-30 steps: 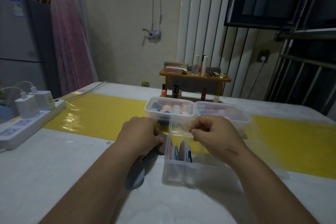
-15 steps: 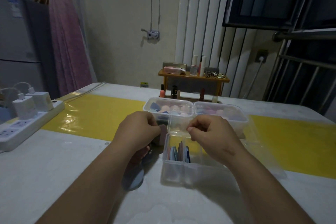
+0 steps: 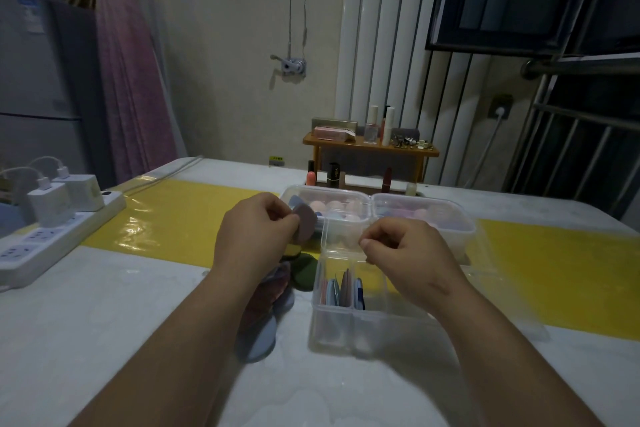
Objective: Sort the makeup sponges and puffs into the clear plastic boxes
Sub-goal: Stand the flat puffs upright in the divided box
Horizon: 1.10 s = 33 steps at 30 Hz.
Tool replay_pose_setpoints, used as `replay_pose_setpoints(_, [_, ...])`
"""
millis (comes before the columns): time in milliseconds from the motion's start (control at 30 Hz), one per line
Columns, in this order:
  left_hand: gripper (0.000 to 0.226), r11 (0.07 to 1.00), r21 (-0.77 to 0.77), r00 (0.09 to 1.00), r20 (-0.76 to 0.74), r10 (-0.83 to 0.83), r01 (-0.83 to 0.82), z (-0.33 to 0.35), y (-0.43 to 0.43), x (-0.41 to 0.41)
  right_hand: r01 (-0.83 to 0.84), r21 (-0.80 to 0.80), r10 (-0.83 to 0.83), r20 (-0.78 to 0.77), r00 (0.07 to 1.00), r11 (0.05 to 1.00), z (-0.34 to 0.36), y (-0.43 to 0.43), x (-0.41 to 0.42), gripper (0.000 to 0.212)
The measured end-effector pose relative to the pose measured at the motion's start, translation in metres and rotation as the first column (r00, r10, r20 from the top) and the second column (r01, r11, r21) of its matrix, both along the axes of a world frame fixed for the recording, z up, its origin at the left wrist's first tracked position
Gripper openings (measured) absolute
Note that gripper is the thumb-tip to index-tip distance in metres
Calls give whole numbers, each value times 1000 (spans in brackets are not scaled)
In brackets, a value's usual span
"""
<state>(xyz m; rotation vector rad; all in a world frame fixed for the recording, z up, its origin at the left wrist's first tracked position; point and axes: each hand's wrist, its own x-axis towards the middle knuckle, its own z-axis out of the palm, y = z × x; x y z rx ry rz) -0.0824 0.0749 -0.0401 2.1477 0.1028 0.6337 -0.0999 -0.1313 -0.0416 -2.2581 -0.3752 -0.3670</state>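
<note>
My left hand (image 3: 256,236) pinches a mauve puff (image 3: 306,222) between thumb and fingertips. It is raised in the air, just beyond the far left corner of the near clear box (image 3: 346,326). My right hand (image 3: 412,253) is above the far rim of this box with the fingers curled; I cannot tell if it grips something. Inside the box, several flat puffs (image 3: 341,288) stand on edge. Left of the box, loose puffs (image 3: 277,284) lie on the surface (image 3: 104,322), among them a dark green puff (image 3: 306,270) and a blue puff (image 3: 258,343). Behind the box, two other clear boxes (image 3: 453,236) hold rounded sponges (image 3: 334,206).
</note>
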Motion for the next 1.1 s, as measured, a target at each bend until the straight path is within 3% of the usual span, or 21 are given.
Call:
replay_pose_setpoints(267, [10,981,-178,996,41,-75,82,2,-4,-2,5,30,-5,11,1000,1000,0,0,0,13])
replay_pose_setpoints(433, [13,945,-297,991,18,-136,135,4,-4,-2,-32,88,33,-18,999,996,3,0,-3,37])
replay_pose_setpoints(567, [13,910,-371,981,5,-196,183,4,-5,-3,-72,86,74,-21,997,994,5,3,-5,43])
replay_pose_setpoints(833, [13,902,-347,962,2,-274,257,2,-10,-4,-82,56,80,35,996,995,5,6,-7,27])
replay_pose_setpoints(1100, [9,891,-321,940,-7,-342,322,2,-13,-6,-30,205,8,107,994,978,8,4,-6,21])
